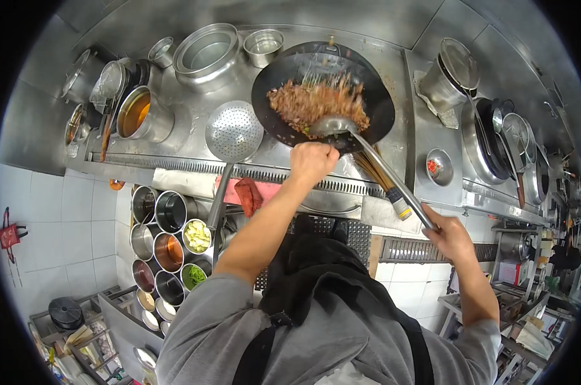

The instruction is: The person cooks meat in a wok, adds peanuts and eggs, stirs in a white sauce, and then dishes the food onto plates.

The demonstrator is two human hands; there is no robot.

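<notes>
A black wok point(271, 103) is tilted over the steel range, and my left hand point(313, 161) grips its near rim. Browned, chopped food point(314, 98) is blurred in motion inside it, with some bits in the air above the far rim. My right hand point(449, 233) is closed around the end of a long metal wok ladle point(391, 178). The ladle's bowl sits within the wok at the near edge of the food. Beside the wok on the left lies a perforated strainer ladle point(235, 130). A bamboo wok brush point(374, 168) lies under the ladle's handle.
A pot of amber liquid point(151, 113) and a large lidless pot point(206, 57) stand at the left. To the right is a small bowl of red pieces point(439, 167). Containers of ingredients point(169, 252) stand below left. A red cloth point(248, 196) lies on the front ledge.
</notes>
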